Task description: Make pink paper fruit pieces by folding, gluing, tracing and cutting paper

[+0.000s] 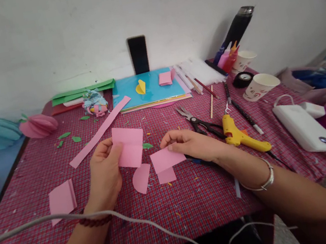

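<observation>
Between thumb and fingers, my left hand [104, 168] pinches a pink paper square [130, 146] with a crease across it. My right hand [194, 144] is closed on a smaller folded pink paper piece [166, 159], held just right of the square. Below that piece shows another pink paper [166, 176], partly covered by it. A pink paper with a rounded edge [142, 179] lies on the cloth between my hands. Left of my left wrist rests a folded pink paper [62, 198], and a long pink strip [101, 130] slants away behind my left hand.
Scissors [201, 123] and a yellow glue gun [241, 135] lie at the right, near paper cups [260, 86] and a white power bank [305, 126]. A white cable [129, 219] crosses in front of my left wrist. Blue sheets [132, 89] and a phone [139, 54] are at the back.
</observation>
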Motion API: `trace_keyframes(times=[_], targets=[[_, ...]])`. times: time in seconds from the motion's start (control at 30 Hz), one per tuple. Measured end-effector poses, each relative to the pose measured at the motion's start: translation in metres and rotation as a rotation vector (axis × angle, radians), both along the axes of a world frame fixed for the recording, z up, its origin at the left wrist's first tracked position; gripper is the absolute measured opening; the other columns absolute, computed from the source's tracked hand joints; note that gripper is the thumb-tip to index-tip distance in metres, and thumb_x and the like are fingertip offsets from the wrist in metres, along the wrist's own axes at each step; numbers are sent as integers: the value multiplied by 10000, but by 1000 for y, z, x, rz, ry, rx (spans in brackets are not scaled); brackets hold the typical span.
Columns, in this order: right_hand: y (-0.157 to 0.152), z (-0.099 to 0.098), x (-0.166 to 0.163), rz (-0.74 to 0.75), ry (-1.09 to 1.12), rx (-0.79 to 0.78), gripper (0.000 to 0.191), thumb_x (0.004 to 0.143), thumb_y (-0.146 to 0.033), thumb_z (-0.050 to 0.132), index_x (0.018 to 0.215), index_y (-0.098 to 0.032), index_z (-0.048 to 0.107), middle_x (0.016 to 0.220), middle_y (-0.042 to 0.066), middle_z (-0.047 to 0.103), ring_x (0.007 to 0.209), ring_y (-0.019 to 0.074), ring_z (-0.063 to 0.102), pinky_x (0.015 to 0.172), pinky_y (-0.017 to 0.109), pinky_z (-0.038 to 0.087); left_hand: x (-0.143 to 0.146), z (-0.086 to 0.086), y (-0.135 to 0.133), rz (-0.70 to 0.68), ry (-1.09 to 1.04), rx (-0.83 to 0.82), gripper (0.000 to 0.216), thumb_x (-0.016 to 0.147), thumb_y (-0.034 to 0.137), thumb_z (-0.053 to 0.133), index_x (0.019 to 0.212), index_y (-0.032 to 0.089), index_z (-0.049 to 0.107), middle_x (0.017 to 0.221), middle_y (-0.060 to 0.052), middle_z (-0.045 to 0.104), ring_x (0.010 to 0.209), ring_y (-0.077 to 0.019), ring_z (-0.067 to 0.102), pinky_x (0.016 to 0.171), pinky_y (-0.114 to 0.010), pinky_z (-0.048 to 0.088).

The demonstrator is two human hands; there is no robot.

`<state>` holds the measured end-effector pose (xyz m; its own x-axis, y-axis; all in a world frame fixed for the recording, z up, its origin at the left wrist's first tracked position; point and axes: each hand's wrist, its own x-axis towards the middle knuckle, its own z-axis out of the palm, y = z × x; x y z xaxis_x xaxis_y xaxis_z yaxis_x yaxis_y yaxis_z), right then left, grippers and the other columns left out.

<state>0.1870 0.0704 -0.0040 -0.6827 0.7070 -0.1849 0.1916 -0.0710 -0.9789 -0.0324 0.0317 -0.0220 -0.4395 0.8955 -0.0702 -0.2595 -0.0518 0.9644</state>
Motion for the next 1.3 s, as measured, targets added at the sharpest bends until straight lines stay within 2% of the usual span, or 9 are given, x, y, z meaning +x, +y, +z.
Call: trace_keyframes(times=[0.17, 0.37, 0.47, 0.6, 0.7, 0.77, 0.87, 1.1, 1.3], targets=[[-4, -2, 0, 227, -130, 274, 105, 827, -125, 497, 859, -160, 591, 786, 11, 600, 696, 124, 537, 652, 268, 416, 2, 2, -2, 17, 51, 72, 238, 702, 161, 698, 934, 163, 648, 801, 9, 685, 632, -85, 601, 591, -181, 469], [-7, 7, -5, -251, -93, 572, 123, 826, -190, 554, 946, -172, 577, 923, 50, 632, 849, 164, 584, 769, 313, 454, 12, 3, -10, -68, 104, 48, 264, 748, 216, 689, 1002, 185, 628, 785, 13, 669, 622, -87, 585, 575, -186, 462], [-7, 10, -8, -284, 29, 629, 217, 800, -250, 630, 991, -170, 563, 990, 68, 622, 926, 179, 579, 837, 338, 454, 21, 3, -19, -143, 191, 20, 276, 760, 239, 687, 1027, 215, 620, 777, 20, 662, 617, -92, 578, 558, -187, 453], [-7, 9, -11, -231, 54, 692, 52, 812, -190, 604, 781, -189, 562, 892, 33, 615, 886, 167, 567, 834, 334, 440, 32, 1, -26, -253, 199, -13, 324, 757, 236, 691, 1069, 236, 604, 843, 9, 671, 722, -120, 612, 633, -215, 482], [-7, 7, -10, -294, 74, 664, 116, 817, -156, 572, 714, -188, 530, 841, 22, 604, 827, 151, 559, 789, 317, 438, 34, 0, -24, -323, 95, -75, 299, 730, 211, 713, 1012, 218, 613, 824, 17, 661, 675, -96, 582, 604, -197, 456], [-6, 7, -9, -331, 87, 611, 106, 808, -165, 574, 716, -185, 525, 817, 19, 597, 795, 147, 550, 757, 309, 435, 32, 0, -23, -358, 84, -137, 135, 731, 219, 712, 831, 183, 628, 656, 47, 593, 552, -65, 493, 520, -169, 389], [-2, 7, -8, -352, 97, 486, 106, 799, -191, 569, 708, -183, 515, 752, 0, 569, 705, 126, 519, 662, 280, 419, 28, 0, -23, -416, 87, -160, 188, 737, 243, 715, 633, 160, 582, 540, 63, 503, 512, -55, 431, 508, -166, 353], [4, 6, -6, -338, 153, 115, 148, 791, -257, 584, 700, -176, 499, 601, -53, 459, 523, 80, 388, 500, 239, 306, 24, 3, -27, -521, 89, -60, 89, 716, 230, 746, 723, 191, 666, 714, 25, 648, 656, -103, 561, 642, -219, 449], [3, 12, -3, -331, 138, 106, 145, 801, -236, 582, 694, -177, 502, 606, -48, 461, 550, 85, 398, 520, 243, 320, 29, 1, -27, -455, 154, -137, 133, 715, 268, 734, 819, 190, 705, 739, -8, 683, 635, -133, 579, 599, -237, 449]])
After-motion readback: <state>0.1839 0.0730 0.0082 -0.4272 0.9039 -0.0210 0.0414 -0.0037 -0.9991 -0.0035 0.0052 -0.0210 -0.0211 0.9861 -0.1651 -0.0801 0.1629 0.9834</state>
